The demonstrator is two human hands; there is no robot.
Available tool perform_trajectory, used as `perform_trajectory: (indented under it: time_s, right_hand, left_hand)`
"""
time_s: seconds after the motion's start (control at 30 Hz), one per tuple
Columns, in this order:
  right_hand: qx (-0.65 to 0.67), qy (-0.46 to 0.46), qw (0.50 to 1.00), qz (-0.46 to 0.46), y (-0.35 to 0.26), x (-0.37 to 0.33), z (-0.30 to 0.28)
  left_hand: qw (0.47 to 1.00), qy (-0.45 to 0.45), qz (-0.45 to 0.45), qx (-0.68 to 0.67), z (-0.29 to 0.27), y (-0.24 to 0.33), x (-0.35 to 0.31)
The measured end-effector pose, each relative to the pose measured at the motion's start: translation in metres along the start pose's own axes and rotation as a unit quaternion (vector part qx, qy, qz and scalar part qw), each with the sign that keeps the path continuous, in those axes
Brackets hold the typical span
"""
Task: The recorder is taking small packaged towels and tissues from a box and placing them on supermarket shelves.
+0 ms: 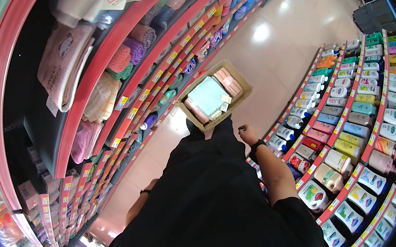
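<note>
On your left, the red-edged shelves (130,74) carry folded towels and rolled cloths in pink, purple and cream, with yellow price tags (122,102) along each lip. Your left hand (145,191) hangs low beside your hip, mostly hidden behind your dark shirt, so you cannot tell whether it is spread or curled; it holds nothing that shows. Ahead on the tiled aisle floor (274,54) sits the open cardboard box (213,95), just in front of your feet, packed with a pale blue folded cloth (207,95) and pink packs (228,82) along its edges. Your right hand (247,134) is raised near waist height, loosely curled and empty, a black watch at the wrist, between the box and the right-hand shelves of shampoo and lotion bottles (348,135). You look to be between picks: the next move calls for bending down to the box and closing your fingers on one pack
</note>
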State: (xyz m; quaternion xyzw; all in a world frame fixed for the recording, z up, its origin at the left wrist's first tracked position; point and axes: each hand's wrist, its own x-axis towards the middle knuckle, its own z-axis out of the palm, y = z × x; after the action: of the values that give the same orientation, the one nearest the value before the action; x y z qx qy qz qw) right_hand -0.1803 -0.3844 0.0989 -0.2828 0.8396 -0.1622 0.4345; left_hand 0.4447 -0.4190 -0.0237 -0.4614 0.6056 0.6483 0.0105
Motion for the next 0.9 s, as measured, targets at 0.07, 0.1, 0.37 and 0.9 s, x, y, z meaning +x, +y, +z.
perform_trajectory:
  time_s: [0.07,0.1,0.37,0.9]
  right_hand:
    - [0.032,-0.009,0.999,0.017,0.009,0.008,0.002]
    - [0.023,-0.008,1.0,-0.005,0.005,0.016,0.001]
    - [-0.035,-0.079,0.989,-0.122,-0.048,0.117,-0.002]
    - [-0.084,-0.136,0.986,0.043,-0.081,0.211,0.044]
  left_hand:
    - [0.996,-0.004,-0.091,0.017,-0.002,0.013,-0.048]
    - [0.99,-0.003,-0.137,0.023,-0.001,0.027,-0.055]
    - [0.901,0.201,-0.331,-0.195,0.003,0.248,0.023]
    - [0.928,0.185,-0.309,-0.097,0.121,0.355,0.046]
